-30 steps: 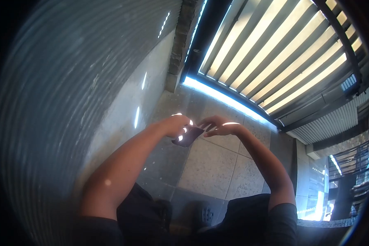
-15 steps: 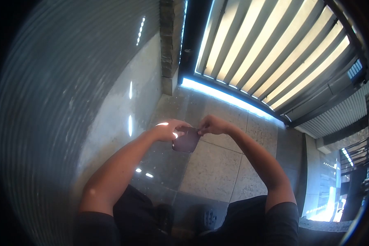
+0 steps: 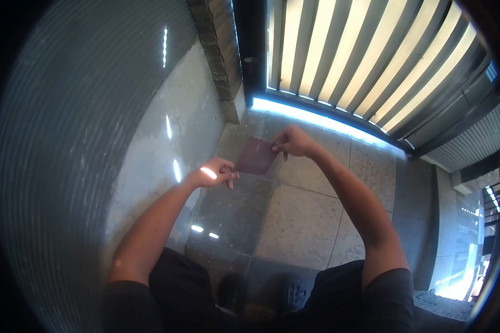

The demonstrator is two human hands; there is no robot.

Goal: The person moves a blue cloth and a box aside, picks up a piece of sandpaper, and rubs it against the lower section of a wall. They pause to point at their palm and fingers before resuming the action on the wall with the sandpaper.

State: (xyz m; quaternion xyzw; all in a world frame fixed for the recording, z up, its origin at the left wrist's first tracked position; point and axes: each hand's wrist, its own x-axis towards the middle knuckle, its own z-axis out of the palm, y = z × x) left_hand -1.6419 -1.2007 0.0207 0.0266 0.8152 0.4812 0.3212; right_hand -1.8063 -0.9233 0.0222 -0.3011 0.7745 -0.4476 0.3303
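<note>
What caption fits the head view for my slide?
Right hand pinches a dark square sheet by one corner, left hand at the opposite corner, above floor tiles.

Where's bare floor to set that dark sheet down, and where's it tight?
Bare: the large tiles between the dark sheet and the shoes, and the tile strip below the slatted gate. Tight: the corner by the brick pillar, and around the sheet, flanked by the left hand and right hand.
</note>
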